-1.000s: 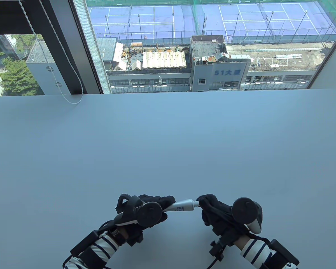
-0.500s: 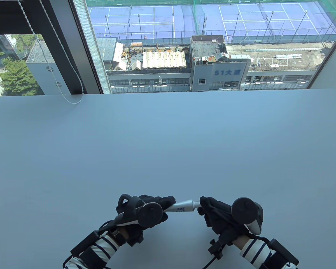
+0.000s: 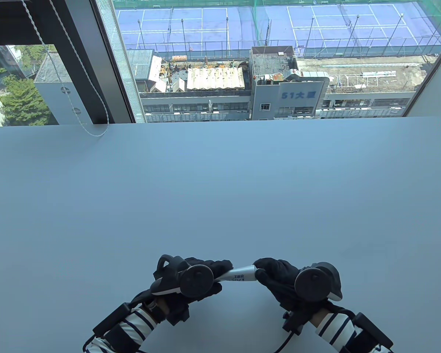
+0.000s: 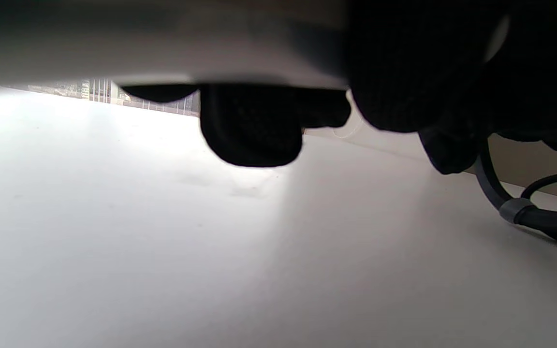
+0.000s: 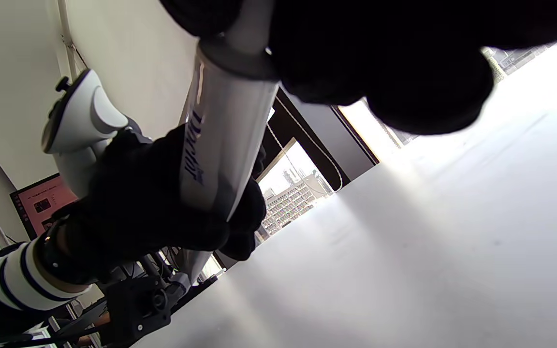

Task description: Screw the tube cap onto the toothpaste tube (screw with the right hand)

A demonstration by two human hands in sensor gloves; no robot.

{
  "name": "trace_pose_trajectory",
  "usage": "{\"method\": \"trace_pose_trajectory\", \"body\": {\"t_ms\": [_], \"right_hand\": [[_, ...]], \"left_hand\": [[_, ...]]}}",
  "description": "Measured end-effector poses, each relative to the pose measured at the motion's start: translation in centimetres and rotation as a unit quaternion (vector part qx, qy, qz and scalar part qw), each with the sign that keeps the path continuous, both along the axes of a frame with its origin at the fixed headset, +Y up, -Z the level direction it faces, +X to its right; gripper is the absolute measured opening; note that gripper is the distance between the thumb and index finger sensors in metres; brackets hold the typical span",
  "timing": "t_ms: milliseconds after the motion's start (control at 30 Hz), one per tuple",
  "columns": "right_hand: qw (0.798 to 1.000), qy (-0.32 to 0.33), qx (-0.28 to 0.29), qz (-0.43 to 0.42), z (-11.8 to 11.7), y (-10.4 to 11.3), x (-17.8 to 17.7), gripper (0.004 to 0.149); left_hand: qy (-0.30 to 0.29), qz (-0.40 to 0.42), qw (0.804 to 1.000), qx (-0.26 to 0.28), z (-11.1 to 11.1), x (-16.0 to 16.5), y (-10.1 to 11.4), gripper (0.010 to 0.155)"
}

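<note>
A white toothpaste tube [image 3: 239,274] with blue print is held level above the table near the front edge. My left hand [image 3: 202,274] grips its body from the left. My right hand [image 3: 270,274] closes its fingers around the tube's right end, where the cap is hidden under the glove. In the right wrist view the tube [image 5: 215,130] runs down from my right fingers [image 5: 380,72] into the left hand [image 5: 153,208]; a white cap part [image 5: 252,24] shows between the fingers. The left wrist view shows only dark fingers [image 4: 254,125] over the table.
The white table [image 3: 220,191] stretches away to a window at its far edge. A blind cord [image 3: 92,130] hangs at the back left. A cable [image 4: 525,212] lies on the table by my left wrist.
My right hand has rolled at the tube's end and moved a little left, covering more of the tube's neck. The left hand and the tube stay almost still.
</note>
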State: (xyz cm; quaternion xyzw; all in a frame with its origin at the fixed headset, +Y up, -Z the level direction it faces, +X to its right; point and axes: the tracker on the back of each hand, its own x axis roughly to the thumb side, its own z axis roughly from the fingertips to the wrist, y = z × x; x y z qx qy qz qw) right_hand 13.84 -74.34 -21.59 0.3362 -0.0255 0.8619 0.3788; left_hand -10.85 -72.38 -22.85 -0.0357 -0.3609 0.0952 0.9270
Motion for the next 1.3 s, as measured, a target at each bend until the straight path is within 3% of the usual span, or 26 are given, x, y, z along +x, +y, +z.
{"method": "trace_pose_trajectory", "body": {"t_ms": [100, 200, 333, 467, 700, 767, 867, 967, 1033, 1100, 1200, 1300], "right_hand": [[0.998, -0.032, -0.032, -0.040, -0.1, -0.2, 0.2, 0.053], [0.981, -0.076, -0.134, -0.114, -0.4, -0.9, 0.3, 0.054], [0.946, -0.101, -0.261, -0.162, -0.7, -1.9, 0.5, 0.053], [0.907, -0.124, -0.350, -0.200, -0.6, -2.5, 0.6, 0.051], [0.842, -0.156, -0.445, -0.262, -0.1, -3.1, 0.7, 0.049], [0.831, -0.162, -0.455, -0.275, 0.0, -3.1, 0.8, 0.049], [0.834, -0.165, -0.447, -0.278, 0.0, -2.8, 0.9, 0.049], [0.855, -0.158, -0.401, -0.288, -0.1, -2.3, 0.9, 0.052], [0.862, -0.143, -0.370, -0.314, -0.4, -1.8, 1.2, 0.056], [0.872, -0.139, -0.351, -0.313, -0.6, -1.0, 1.7, 0.058], [0.881, -0.152, -0.329, -0.304, -0.8, -0.4, 2.6, 0.057], [0.885, -0.170, -0.315, -0.299, -1.0, -0.4, 3.4, 0.058]], "left_hand": [[0.001, -0.014, 0.999, 0.031, 0.3, 0.2, 0.3, 0.077], [0.005, -0.029, 0.997, 0.065, 0.6, 0.4, 0.6, 0.077], [0.007, -0.058, 0.993, 0.107, 1.0, 0.7, 0.8, 0.077], [0.005, -0.086, 0.984, 0.155, 1.5, 1.1, 0.8, 0.077], [0.006, -0.136, 0.953, 0.271, 2.6, 2.0, 1.0, 0.080], [0.008, -0.139, 0.947, 0.291, 2.8, 2.2, 1.1, 0.080], [0.015, -0.135, 0.946, 0.294, 2.7, 2.2, 1.2, 0.080], [0.052, -0.090, 0.972, 0.212, 1.4, 1.8, 1.4, 0.072], [0.090, -0.044, 0.987, 0.126, 0.1, 1.4, 1.6, 0.063], [0.147, 0.004, 0.989, 0.026, -1.7, 0.8, 1.6, 0.055], [0.235, 0.053, 0.964, -0.115, -4.6, 0.5, 1.1, 0.051], [0.303, 0.080, 0.932, -0.181, -6.9, 1.1, 0.5, 0.050]]}}
